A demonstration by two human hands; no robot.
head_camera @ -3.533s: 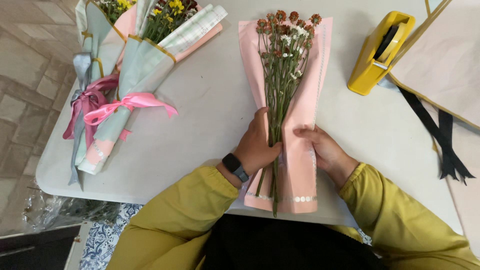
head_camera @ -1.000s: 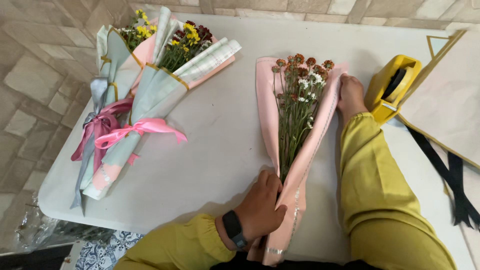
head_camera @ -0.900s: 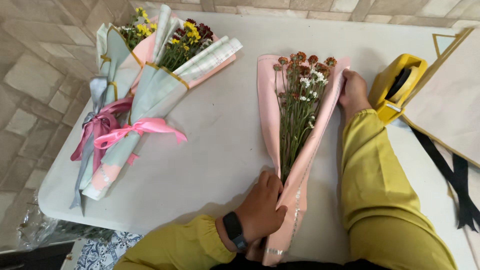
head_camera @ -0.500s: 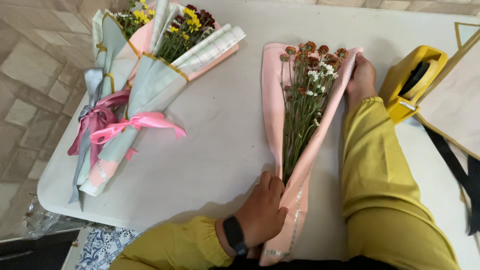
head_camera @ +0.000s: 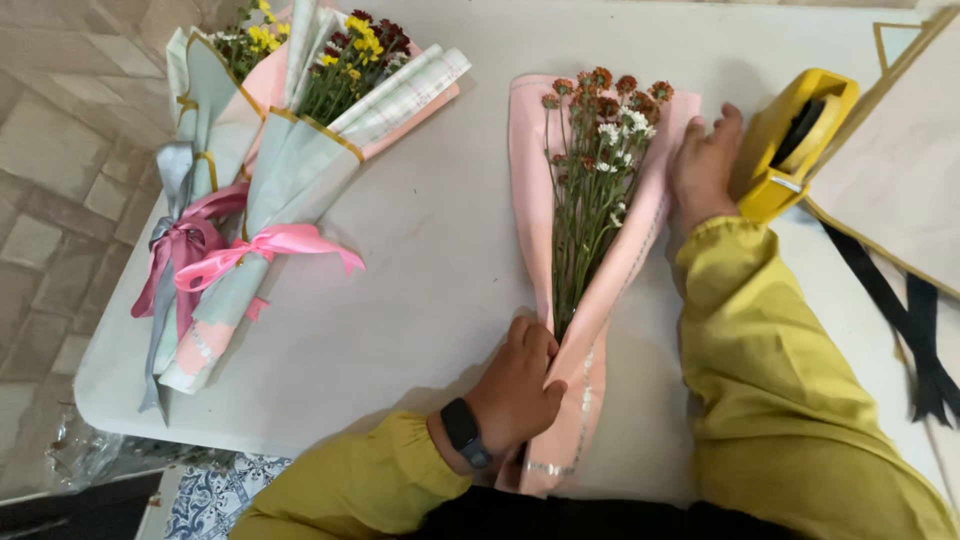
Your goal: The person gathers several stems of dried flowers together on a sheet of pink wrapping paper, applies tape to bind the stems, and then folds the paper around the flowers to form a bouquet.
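A bunch of small red and white flowers [head_camera: 592, 170] lies in a pink paper wrap [head_camera: 590, 300] on the white table [head_camera: 440, 260]. My left hand [head_camera: 515, 385] grips the lower end of the wrap around the stems. My right hand [head_camera: 703, 165] rests with fingers spread at the wrap's upper right edge, right beside a yellow tape dispenser [head_camera: 793, 140]. I cannot tell whether it touches the dispenser. Both arms wear yellow-green sleeves, and a dark band sits on my left wrist.
Two finished bouquets [head_camera: 270, 190] in pale green and pink paper with pink ribbon bows lie at the left of the table. A beige sheet [head_camera: 900, 170] and black ribbon [head_camera: 905, 320] lie at the right. Tiled floor [head_camera: 60, 180] shows past the table's left edge.
My right hand has left the stems, reached up along the wrap and now lies by the tape dispenser. My left hand stays gripping the lower end. The view has shifted slightly.
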